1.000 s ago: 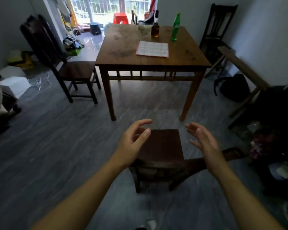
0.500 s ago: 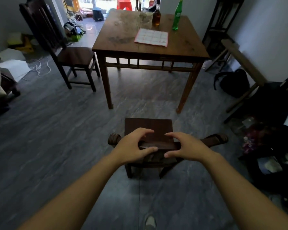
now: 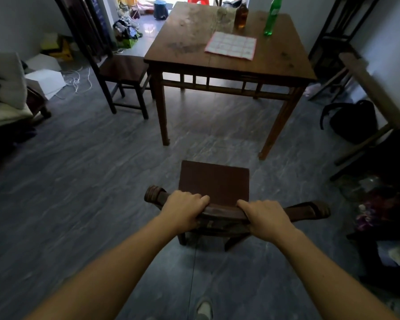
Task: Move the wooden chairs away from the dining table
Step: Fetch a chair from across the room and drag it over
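Observation:
A dark wooden chair (image 3: 214, 181) stands on the floor in front of me, a short way clear of the dining table (image 3: 194, 49). My left hand (image 3: 183, 210) and my right hand (image 3: 267, 219) both grip its curved top rail. A second wooden chair (image 3: 123, 68) stands at the table's left side, its seat close to the table edge. A third dark chair (image 3: 330, 35) stands by the right wall behind the table. On the table lie a checked cloth (image 3: 231, 45), a brown bottle (image 3: 241, 16) and a green bottle (image 3: 271, 18).
A black backpack (image 3: 353, 121) and a leaning wooden bench (image 3: 370, 88) sit at the right wall, with dark clutter (image 3: 383, 204) nearer me. White boxes (image 3: 45, 82), loose cord and a cushioned seat (image 3: 5, 98) lie at the left. Grey floor spreads around the chair.
My hands, open above the chair one second ago, have come down and closed on its top rail. The view has moved closer and tilted down.

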Demonstrator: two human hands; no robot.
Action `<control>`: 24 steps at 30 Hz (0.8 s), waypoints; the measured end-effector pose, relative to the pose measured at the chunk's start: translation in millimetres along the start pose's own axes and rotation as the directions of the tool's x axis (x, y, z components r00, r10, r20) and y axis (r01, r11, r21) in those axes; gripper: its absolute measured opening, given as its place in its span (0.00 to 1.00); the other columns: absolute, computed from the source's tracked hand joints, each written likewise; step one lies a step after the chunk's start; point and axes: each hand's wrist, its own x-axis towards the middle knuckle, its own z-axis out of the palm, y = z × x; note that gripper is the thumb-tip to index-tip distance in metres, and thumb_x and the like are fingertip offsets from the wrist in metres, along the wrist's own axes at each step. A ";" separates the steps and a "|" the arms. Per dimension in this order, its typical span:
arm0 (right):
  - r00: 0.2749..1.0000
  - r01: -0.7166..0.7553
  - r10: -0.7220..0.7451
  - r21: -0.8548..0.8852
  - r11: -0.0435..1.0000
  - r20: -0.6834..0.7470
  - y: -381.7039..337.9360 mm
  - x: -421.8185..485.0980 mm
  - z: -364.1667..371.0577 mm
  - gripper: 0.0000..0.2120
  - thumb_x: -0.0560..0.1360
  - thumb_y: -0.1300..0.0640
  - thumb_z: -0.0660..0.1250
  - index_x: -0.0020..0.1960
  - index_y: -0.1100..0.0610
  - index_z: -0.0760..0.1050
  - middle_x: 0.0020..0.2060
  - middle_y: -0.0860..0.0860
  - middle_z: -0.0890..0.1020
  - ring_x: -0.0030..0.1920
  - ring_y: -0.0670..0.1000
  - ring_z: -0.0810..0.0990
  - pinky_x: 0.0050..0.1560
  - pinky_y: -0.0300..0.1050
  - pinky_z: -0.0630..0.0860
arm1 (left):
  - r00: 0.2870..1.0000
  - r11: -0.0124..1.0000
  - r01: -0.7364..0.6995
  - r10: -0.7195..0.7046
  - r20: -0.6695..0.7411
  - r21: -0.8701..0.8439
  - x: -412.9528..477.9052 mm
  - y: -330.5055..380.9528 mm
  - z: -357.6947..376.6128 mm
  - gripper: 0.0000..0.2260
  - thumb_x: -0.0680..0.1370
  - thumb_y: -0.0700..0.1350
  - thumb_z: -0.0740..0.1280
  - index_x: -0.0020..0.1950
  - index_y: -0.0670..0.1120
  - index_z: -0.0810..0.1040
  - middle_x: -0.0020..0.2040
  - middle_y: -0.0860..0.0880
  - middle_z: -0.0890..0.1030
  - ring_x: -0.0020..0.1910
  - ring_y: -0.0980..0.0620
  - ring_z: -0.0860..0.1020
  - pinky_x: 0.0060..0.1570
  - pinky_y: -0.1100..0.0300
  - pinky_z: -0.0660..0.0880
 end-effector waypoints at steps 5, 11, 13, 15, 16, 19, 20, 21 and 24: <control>0.999 0.006 -0.006 0.003 1.000 0.034 -1.1 1.9 -0.5 0.14 0.70 0.53 0.65 0.54 0.51 0.66 0.43 0.50 0.80 0.39 0.56 0.79 0.33 0.47 0.63 | 1.000 0.999 0.030 -0.030 -0.002 -0.035 1.2 1.4 3.6 0.11 0.74 0.50 0.66 0.52 0.49 0.69 0.47 0.48 0.79 0.42 0.45 0.79 0.40 0.52 0.71; 1.000 0.018 -0.018 0.011 1.000 -0.015 19.5 19.7 -27.2 0.12 0.70 0.52 0.65 0.51 0.49 0.65 0.42 0.48 0.80 0.40 0.54 0.79 0.33 0.46 0.64 | 0.996 0.998 0.056 -0.056 -0.065 -0.001 21.4 -11.2 -15.8 0.16 0.74 0.51 0.66 0.59 0.48 0.69 0.52 0.47 0.78 0.46 0.43 0.77 0.42 0.52 0.65; 0.999 0.026 -0.026 -0.005 1.000 -0.041 28.5 28.2 -43.8 0.13 0.69 0.51 0.65 0.51 0.48 0.65 0.42 0.47 0.79 0.39 0.54 0.79 0.33 0.46 0.62 | 0.993 0.998 0.054 -0.052 -0.106 0.025 30.3 -19.8 -31.1 0.15 0.74 0.50 0.66 0.58 0.48 0.69 0.52 0.47 0.78 0.45 0.43 0.77 0.40 0.53 0.61; 0.998 0.045 -0.045 -0.014 0.999 -0.053 34.7 34.4 -56.9 0.15 0.68 0.49 0.67 0.51 0.47 0.65 0.42 0.47 0.80 0.39 0.54 0.79 0.33 0.45 0.61 | 0.991 0.998 0.052 -0.047 -0.124 0.040 35.5 -26.9 -42.8 0.16 0.73 0.49 0.67 0.58 0.49 0.69 0.51 0.47 0.79 0.44 0.43 0.77 0.39 0.54 0.60; 0.997 0.053 -0.054 -0.015 0.998 -0.057 36.1 36.0 -61.0 0.16 0.68 0.48 0.68 0.52 0.47 0.66 0.43 0.47 0.80 0.39 0.54 0.79 0.33 0.45 0.60 | 0.990 0.998 0.055 -0.049 -0.129 0.044 36.3 -29.0 -46.1 0.16 0.73 0.49 0.67 0.58 0.49 0.69 0.51 0.48 0.79 0.44 0.43 0.77 0.39 0.54 0.59; 0.996 0.068 -0.070 -0.033 0.997 -0.058 37.6 42.9 -70.6 0.20 0.68 0.45 0.69 0.56 0.47 0.67 0.46 0.47 0.81 0.42 0.54 0.80 0.34 0.45 0.62 | 0.991 0.997 0.058 -0.052 -0.126 0.042 38.2 -36.7 -55.3 0.17 0.73 0.50 0.67 0.60 0.49 0.69 0.52 0.48 0.79 0.46 0.43 0.77 0.40 0.54 0.58; 0.995 0.071 -0.073 -0.032 0.997 -0.062 38.0 46.5 -73.1 0.21 0.67 0.44 0.70 0.56 0.47 0.67 0.46 0.47 0.81 0.43 0.55 0.80 0.34 0.46 0.63 | 0.991 0.998 0.060 -0.055 -0.126 0.036 38.9 -40.3 -57.6 0.17 0.73 0.50 0.67 0.60 0.49 0.69 0.52 0.48 0.79 0.46 0.43 0.77 0.40 0.54 0.58; 0.995 0.072 -0.073 -0.031 0.997 -0.064 38.0 50.4 -75.4 0.21 0.67 0.43 0.70 0.56 0.47 0.67 0.47 0.48 0.81 0.43 0.55 0.80 0.34 0.46 0.64 | 0.990 0.998 0.063 -0.059 -0.129 0.030 39.1 -44.2 -59.6 0.17 0.73 0.51 0.67 0.60 0.50 0.69 0.52 0.48 0.79 0.47 0.44 0.77 0.40 0.54 0.59; 0.997 0.068 -0.069 -0.028 0.997 -0.039 36.7 66.9 -86.7 0.22 0.67 0.41 0.70 0.55 0.46 0.66 0.47 0.48 0.81 0.45 0.57 0.80 0.35 0.47 0.66 | 0.988 0.997 0.077 -0.073 -0.139 0.025 39.4 -59.8 -68.4 0.17 0.73 0.52 0.66 0.59 0.50 0.70 0.52 0.49 0.79 0.46 0.44 0.77 0.39 0.54 0.58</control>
